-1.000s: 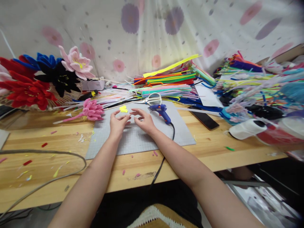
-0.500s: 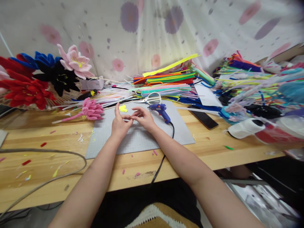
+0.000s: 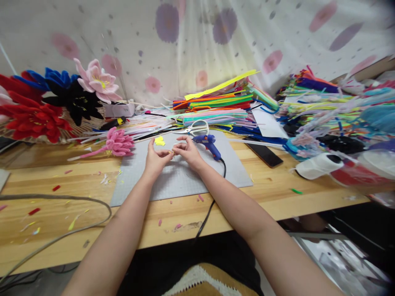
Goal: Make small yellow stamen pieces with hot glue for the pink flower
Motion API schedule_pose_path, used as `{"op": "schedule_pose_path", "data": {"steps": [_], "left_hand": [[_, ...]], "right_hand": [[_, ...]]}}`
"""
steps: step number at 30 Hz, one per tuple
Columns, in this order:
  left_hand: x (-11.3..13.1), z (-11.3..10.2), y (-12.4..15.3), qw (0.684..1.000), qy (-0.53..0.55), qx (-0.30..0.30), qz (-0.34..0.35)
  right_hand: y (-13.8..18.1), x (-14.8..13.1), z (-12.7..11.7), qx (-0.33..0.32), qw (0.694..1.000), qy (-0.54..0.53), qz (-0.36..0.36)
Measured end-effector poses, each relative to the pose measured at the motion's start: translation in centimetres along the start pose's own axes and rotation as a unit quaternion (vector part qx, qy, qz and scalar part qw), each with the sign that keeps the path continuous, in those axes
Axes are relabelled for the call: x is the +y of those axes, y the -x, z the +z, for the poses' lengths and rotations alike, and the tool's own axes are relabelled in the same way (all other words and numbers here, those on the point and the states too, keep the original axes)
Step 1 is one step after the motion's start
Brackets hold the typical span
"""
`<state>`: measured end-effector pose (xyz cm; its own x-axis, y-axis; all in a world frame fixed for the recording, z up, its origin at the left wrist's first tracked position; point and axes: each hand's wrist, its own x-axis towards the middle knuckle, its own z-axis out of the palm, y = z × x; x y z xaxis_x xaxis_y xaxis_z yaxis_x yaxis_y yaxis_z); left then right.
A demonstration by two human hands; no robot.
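Observation:
My left hand and my right hand meet over a grey cutting mat, fingertips pinched together on a tiny yellowish piece too small to name. A yellow scrap lies just beyond my left hand. A blue glue gun rests right of my right hand, its black cord running off the table's front edge. White-handled scissors lie behind the glue gun. A pink pipe-cleaner flower lies left of the mat.
Stacks of coloured pipe cleaners fill the back and right. Red, black and pink finished flowers sit at back left. A phone, a white roll and a grey cable lie on the wooden table.
My hands, flat and slightly apart on the mat a second ago, have lifted and come together, fingertips now pinching a small piece between them.

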<state>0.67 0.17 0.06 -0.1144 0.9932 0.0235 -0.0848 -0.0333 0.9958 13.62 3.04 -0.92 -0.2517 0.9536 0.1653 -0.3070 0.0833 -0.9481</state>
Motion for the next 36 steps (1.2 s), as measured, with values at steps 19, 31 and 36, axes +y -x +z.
{"op": "schedule_pose_path", "data": {"steps": [19,31,36], "left_hand": [[0.3,-0.4,-0.1,0.988,0.09,-0.077,-0.101],[1.1,-0.7,0.0,0.976,0.117,-0.09,-0.158],[1.1,-0.7,0.0,0.968,0.12,-0.117,-0.184]], "right_hand": [[0.5,-0.8,-0.6,-0.085,0.995,-0.004,0.046],[-0.1,-0.5,-0.9,-0.022,0.999,0.022,0.024],[-0.2,-0.6,-1.1,-0.013,0.998,0.057,0.017]]}}
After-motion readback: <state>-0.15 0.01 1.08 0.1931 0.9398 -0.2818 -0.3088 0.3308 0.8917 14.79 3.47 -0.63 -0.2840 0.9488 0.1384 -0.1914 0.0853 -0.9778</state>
